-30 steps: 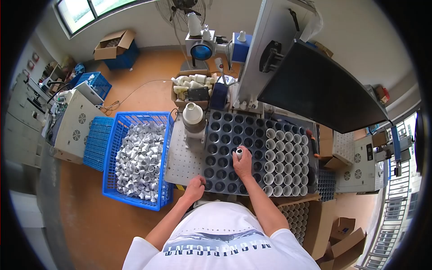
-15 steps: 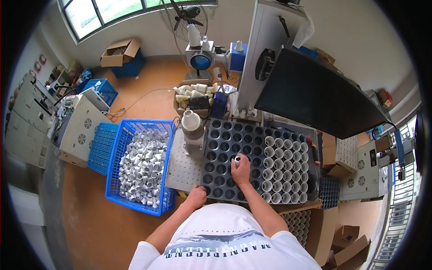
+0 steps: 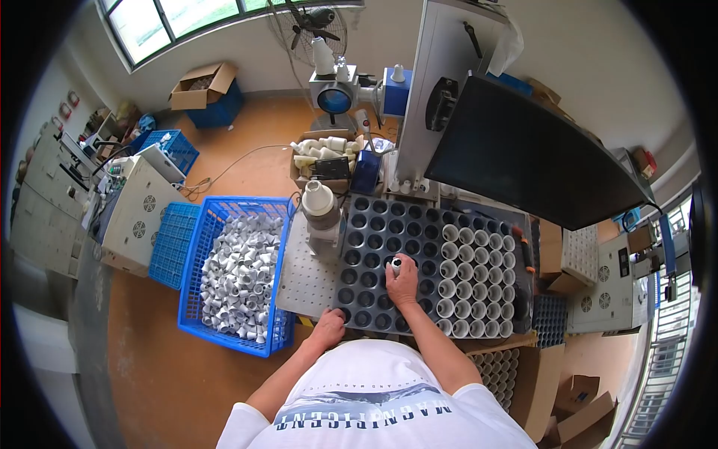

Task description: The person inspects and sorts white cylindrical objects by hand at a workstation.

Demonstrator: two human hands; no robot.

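Note:
My right hand (image 3: 404, 282) is closed around a small pale cylinder with a dark round top (image 3: 396, 263); its exact kind I cannot make out. It is above the middle of a black tray (image 3: 360, 270) with rows of round pockets. White cup-shaped parts (image 3: 464, 290) stand upright in the tray's right-hand columns, while dark pockets surround my right hand. At the tray's front left corner, my left hand (image 3: 328, 327) has its fingers bent and closed on the edge.
Left of the bench stands a blue basket (image 3: 189, 299) heaped with white parts (image 3: 238, 277). A white cone-topped fixture (image 3: 320, 209) rises from the perforated metal plate (image 3: 298, 280). A large monitor (image 3: 538, 153) overhangs the tray's back. Cardboard boxes (image 3: 537, 382) stand at the right.
The whole view has shifted slightly. Both hands stay in nearly the same places, and the right still holds the small cylinder.

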